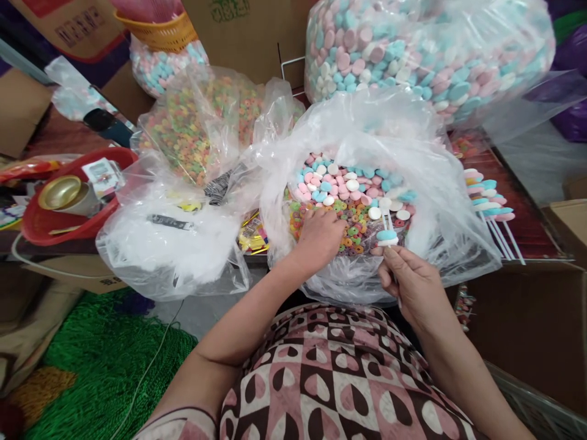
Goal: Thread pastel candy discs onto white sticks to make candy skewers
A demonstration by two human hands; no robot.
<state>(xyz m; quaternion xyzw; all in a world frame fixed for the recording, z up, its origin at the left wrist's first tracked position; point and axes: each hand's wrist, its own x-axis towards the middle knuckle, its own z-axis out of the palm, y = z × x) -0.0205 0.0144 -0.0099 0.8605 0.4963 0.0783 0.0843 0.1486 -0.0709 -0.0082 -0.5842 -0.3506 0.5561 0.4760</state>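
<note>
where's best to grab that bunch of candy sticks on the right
Probably by the bare white sticks, from the near side: they slant toward the front edge of the table, while the pink, blue and white candies crowd their far ends and look easily squashed.

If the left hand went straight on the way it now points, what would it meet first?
Most likely the small coloured rings just ahead of the left hand; whether the hand already touches them is unclear from this view.

Candies (339, 182) in the open bag (440, 226); tub (36, 223) left, candy sticks (491, 200) right (another bag (426, 61) behind).
</note>
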